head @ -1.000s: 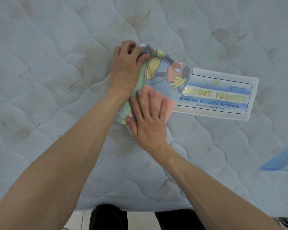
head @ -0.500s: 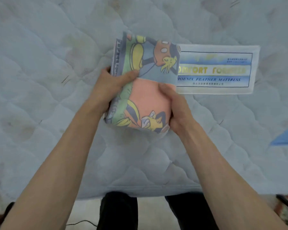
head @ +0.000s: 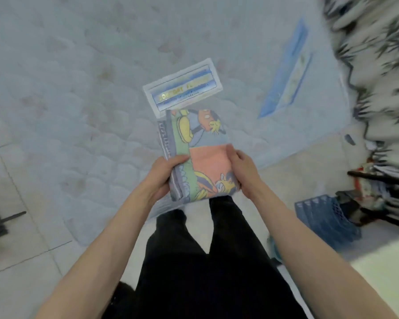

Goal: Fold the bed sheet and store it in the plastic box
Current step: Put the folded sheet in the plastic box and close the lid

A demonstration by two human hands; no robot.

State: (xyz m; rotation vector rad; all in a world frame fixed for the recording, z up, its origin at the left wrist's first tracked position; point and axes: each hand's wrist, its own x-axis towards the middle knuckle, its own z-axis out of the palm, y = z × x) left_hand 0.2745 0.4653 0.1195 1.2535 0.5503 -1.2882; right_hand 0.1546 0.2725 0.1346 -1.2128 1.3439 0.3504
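The bed sheet [head: 195, 148] is folded into a thick rectangular bundle with a cartoon print in green, pink and blue. I hold it in the air in front of me, above the mattress edge and my legs. My left hand [head: 165, 174] grips its left side with the thumb on top. My right hand [head: 242, 171] grips its right side. A blue plastic box [head: 325, 221] with latticed walls stands on the floor at the lower right, apart from the bundle.
The quilted pale mattress [head: 78, 100] fills the upper left, with a sewn label [head: 182, 87] just beyond the sheet. A patterned black-and-white cloth [head: 376, 65] hangs at the right above dark clutter. Tiled floor [head: 21, 261] lies at lower left.
The sheet was pressed flat on the mattress, then gripped by both hands and lifted. The view has swung right and back, and the floor and blue box have come into sight.
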